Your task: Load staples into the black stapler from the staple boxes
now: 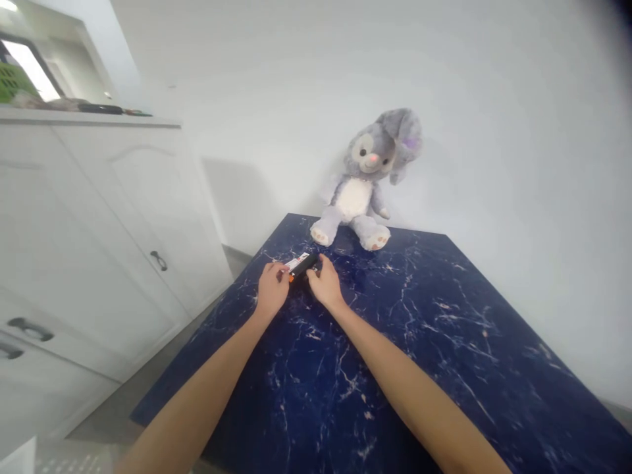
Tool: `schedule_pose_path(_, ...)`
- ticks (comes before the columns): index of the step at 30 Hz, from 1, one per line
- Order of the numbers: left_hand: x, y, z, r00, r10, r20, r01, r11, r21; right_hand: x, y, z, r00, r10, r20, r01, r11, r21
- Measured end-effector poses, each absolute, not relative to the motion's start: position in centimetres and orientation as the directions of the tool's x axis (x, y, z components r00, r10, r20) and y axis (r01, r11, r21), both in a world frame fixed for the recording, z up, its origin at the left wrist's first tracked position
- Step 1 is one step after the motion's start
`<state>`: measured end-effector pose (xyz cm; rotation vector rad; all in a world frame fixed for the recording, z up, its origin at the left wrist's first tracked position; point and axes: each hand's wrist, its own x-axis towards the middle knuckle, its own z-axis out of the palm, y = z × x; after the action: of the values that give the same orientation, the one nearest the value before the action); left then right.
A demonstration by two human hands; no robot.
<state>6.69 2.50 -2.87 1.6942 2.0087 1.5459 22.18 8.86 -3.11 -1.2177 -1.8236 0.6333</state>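
A small black oblong item with a white printed label (303,264) is just above or on the blue marble-patterned table (409,329). A bit of orange shows at its near left end. My left hand (273,288) pinches that left end, its fingers curled and closed. At the other end my right hand (326,283) grips the item between thumb and fingers. What exactly the item is, I cannot make out. Beyond both hands a grey plush rabbit (354,197) sits on the table's far edge, leaning on the wall with its head tilted.
White cabinets (99,230) with dark handles stand to the left, apart from the table. On their top lie a green basket (14,82) and a dark object (101,108). A pale wall (494,131) rises behind the table. Something white (54,457) shows at the bottom left.
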Motion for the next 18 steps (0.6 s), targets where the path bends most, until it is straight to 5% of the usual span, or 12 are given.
schedule_pose_path(5,6.5,2.4,-2.8,-0.359,0.766,0.533,0.809,-0.030,0.588,24.4,10.6,-3.4,-0.372,0.863,0.343,0.537,0.501,-0.678)
schedule_pose_path(9,6.3,2.4,-3.0,-0.331,0.789,0.518,0.889,0.077,0.451,24.9,10.2,-3.7,-0.299,0.886,0.354,0.564,0.463,-0.684)
schedule_pose_path(18,5.8,3.3,-4.7,-0.302,0.822,0.483,0.879,0.045,0.475,26.8,10.3,-3.5,-0.310,0.888,0.340,0.506,0.457,-0.732)
